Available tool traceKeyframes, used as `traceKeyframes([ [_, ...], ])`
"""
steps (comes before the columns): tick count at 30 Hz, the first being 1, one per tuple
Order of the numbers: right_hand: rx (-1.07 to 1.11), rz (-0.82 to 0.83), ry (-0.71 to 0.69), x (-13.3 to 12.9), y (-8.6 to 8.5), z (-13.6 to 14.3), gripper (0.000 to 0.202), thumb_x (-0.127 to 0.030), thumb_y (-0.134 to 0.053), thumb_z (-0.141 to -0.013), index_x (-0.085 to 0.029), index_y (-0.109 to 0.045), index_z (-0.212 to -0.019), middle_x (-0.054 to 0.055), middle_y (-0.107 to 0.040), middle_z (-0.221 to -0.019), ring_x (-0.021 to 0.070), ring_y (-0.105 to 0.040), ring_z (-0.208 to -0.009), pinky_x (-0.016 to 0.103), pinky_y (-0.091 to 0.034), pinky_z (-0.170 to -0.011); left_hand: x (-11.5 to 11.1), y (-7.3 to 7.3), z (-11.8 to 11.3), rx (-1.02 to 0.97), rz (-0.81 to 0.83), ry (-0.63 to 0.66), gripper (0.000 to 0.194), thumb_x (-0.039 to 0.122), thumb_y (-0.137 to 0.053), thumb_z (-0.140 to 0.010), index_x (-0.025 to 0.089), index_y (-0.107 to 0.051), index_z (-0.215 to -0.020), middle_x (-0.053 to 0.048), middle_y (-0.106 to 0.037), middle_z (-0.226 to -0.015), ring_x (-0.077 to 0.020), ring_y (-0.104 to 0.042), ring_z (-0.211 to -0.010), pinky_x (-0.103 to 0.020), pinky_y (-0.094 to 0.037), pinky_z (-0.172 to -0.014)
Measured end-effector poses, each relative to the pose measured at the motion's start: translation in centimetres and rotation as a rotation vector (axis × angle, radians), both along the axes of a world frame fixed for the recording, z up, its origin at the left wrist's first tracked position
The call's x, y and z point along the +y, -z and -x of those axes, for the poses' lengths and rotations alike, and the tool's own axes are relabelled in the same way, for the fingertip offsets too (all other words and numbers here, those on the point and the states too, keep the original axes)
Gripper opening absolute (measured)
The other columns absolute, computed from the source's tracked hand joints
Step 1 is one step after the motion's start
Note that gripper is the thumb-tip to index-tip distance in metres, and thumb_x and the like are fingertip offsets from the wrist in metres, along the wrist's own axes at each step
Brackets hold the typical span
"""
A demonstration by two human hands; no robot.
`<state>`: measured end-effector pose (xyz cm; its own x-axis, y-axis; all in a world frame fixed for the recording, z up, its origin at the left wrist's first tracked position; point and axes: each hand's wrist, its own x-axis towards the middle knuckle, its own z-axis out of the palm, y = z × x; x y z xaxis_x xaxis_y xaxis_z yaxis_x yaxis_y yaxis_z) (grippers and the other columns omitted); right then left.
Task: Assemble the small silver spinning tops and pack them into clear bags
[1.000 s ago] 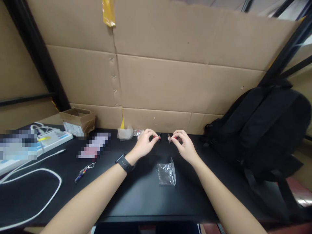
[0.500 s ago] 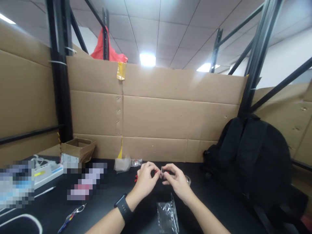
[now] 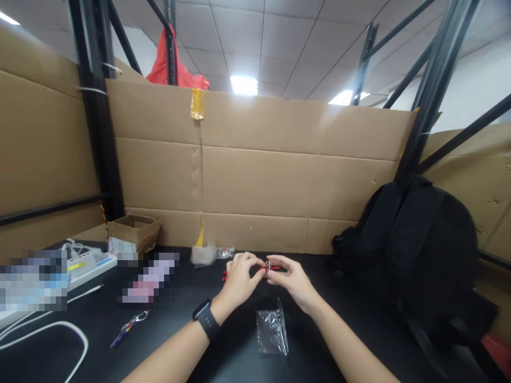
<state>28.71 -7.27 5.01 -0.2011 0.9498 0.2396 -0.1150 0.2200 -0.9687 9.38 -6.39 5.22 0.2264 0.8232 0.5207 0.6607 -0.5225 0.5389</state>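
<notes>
"Gripping anything, left hand and right hand?"
"Both pinch a metal piece, meeting fingertip to fingertip around it."
"And the bag?"
"On the table, just this side of the hands."

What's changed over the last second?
The left hand and right hand have moved toward each other, bringing their small round pieces close together; whether they are joined is unclear. The camera tilted up. No visible release. The clear plastic bag, black backpack and cardboard box stayed put.
</notes>
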Motion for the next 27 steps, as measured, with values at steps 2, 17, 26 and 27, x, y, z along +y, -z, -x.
traceKeyframes([
  [2,-0.006,-0.021,0.022,0.2,-0.2,-0.5,0.053,-0.038,-0.087,-0.071,-0.021,-0.069,-0.118,0.009,-0.067,-0.114,0.0265,-0.074,-0.093,0.044,-0.061,-0.085,-0.7,-0.7,1.1,0.047,0.009,0.006,0.038,0.035,-0.066,-0.088,0.031,-0.062,-0.125,-0.006,-0.066,-0.119,-0.0275,-0.058,-0.114,-0.043,-0.042,-0.095],
  [17,-0.385,-0.234,0.211,0.4,-2.2,-4.4,0.050,-0.039,-0.084,-0.068,-0.018,-0.069,-0.110,0.009,-0.073,-0.101,0.0173,-0.068,-0.075,0.030,-0.056,-0.068,-4.4,2.0,0.5,0.657,-0.061,0.452,0.050,0.022,-0.047,-0.099,0.042,-0.046,-0.145,-0.003,-0.061,-0.131,-0.0252,-0.058,-0.114,-0.041,-0.041,-0.097],
  [26,-1.030,-0.368,0.051,-1.4,-3.0,-4.1,0.032,-0.020,-0.077,-0.065,-0.021,-0.074,-0.098,-0.001,-0.073,-0.079,0.0145,-0.065,-0.069,0.024,-0.047,-0.065,-3.3,2.7,1.2,0.730,-0.078,0.314,0.053,0.017,-0.049,-0.092,0.039,-0.052,-0.140,-0.008,-0.059,-0.122,-0.0272,-0.057,-0.109,-0.044,-0.041,-0.095],
  [27,-1.073,-0.356,0.031,-1.4,-2.9,-4.1,0.032,-0.018,-0.076,-0.065,-0.021,-0.074,-0.096,-0.001,-0.073,-0.079,0.0145,-0.065,-0.069,0.023,-0.046,-0.065,-3.3,2.8,1.2,0.732,-0.084,0.314,0.053,0.017,-0.049,-0.092,0.039,-0.052,-0.140,-0.008,-0.059,-0.122,-0.0277,-0.057,-0.110,-0.045,-0.041,-0.096],
])
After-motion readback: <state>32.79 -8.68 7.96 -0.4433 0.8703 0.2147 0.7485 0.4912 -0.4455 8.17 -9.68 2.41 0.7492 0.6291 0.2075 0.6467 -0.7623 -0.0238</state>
